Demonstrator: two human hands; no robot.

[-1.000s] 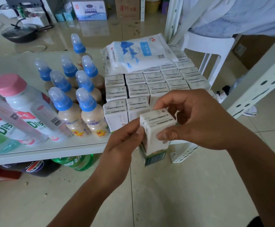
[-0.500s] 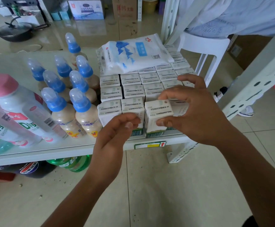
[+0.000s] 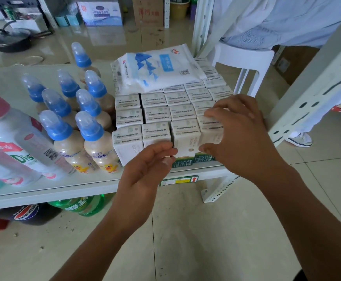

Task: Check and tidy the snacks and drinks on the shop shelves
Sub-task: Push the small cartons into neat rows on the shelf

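Head camera looks down on a white shelf [image 3: 43,191] where we count four milk cartons [image 3: 157,113] across the front row, with more rows packed tight behind them. How many rows there are we cannot tell, because one white bag [image 3: 157,67] with a blue mountain print lies flat over the back ones.

Our right hand [image 3: 240,134] grips the rightmost front carton [image 3: 211,128], thumb on its front face and fingers curled over its top. That carton stands upright at the shelf's front edge, touching its neighbour on the left. Our left hand [image 3: 145,173] holds nothing; its fingers are loosely bent, the tips just touching the front of the middle cartons.

Left of the cartons stand eight small bottles [image 3: 68,142] with blue caps, grouped close together. Further left leans one large bottle with a pink cap [image 3: 13,134] among other large bottles, blurred at the frame edge.

One price tag [image 3: 178,180] hangs on the shelf rim below the cartons. Under the shelf lie green bottles [image 3: 84,205] and one dark cola bottle [image 3: 33,213].
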